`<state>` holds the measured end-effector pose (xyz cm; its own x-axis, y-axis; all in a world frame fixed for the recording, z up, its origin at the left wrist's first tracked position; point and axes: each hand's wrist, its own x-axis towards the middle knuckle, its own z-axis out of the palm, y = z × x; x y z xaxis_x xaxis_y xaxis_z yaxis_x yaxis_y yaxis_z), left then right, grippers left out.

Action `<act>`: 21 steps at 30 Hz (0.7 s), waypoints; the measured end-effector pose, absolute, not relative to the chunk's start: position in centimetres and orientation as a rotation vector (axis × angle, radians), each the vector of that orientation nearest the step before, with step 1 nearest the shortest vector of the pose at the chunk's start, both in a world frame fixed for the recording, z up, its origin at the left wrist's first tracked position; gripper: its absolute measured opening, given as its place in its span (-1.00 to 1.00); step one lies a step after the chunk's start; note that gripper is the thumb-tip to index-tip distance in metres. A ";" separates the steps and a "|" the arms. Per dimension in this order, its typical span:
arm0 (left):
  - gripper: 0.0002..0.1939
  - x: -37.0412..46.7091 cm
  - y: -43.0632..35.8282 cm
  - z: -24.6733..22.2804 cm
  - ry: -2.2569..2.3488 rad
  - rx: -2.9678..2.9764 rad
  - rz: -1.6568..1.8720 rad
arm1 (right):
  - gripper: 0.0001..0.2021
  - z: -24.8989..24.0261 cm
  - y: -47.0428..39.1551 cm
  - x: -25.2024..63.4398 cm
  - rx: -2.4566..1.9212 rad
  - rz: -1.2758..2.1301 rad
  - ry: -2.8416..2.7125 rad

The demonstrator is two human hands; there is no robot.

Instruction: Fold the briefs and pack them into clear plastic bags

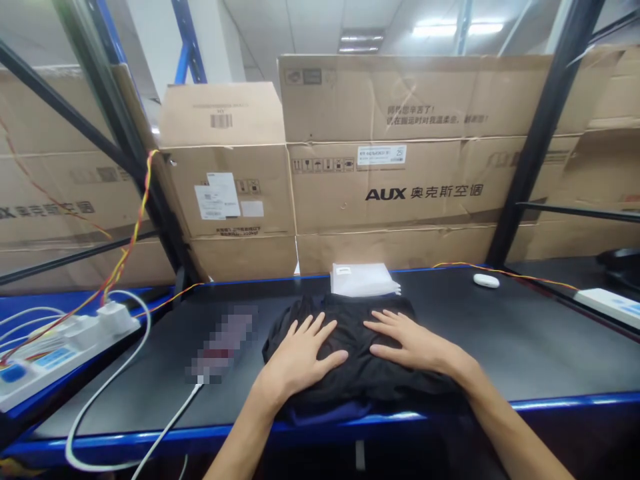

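A black garment [353, 333] lies bunched and roughly folded near the front edge of the dark shelf surface [540, 353]. My left hand [305, 350] rests palm down on its left part, fingers spread. On its right part lies my right hand [405, 340], also flat with the fingers apart. Neither hand grips the cloth. Some dark blue fabric [330, 412] shows under the black cloth at the shelf's front edge. Just behind the garment is a white packet [364, 279], possibly plastic bags.
Cardboard [400, 233] walls the back between dark rack posts. To the left are a blurred-out phone-like object [223, 347] with a white cable [170, 427], and a white power strip [70, 347]. A small white case [486, 281] and another power strip [610, 305] are at the right.
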<state>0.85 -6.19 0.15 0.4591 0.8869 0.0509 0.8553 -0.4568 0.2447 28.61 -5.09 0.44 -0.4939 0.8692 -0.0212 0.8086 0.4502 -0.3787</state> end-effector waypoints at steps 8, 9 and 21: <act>-0.20 0.9 -6.2 0.1 1.529 2.512 0.258 | -0.24 0.4 -5.2 28.7 -1.477 0.512 -2.515; -0.20 0.9 -6.2 0.2 1.530 2.512 0.255 | -0.24 0.3 -5.2 28.7 -1.477 0.509 -2.518; -0.20 0.9 -6.2 0.2 1.527 2.514 0.250 | -0.24 0.4 -5.1 28.7 -1.474 0.512 -2.528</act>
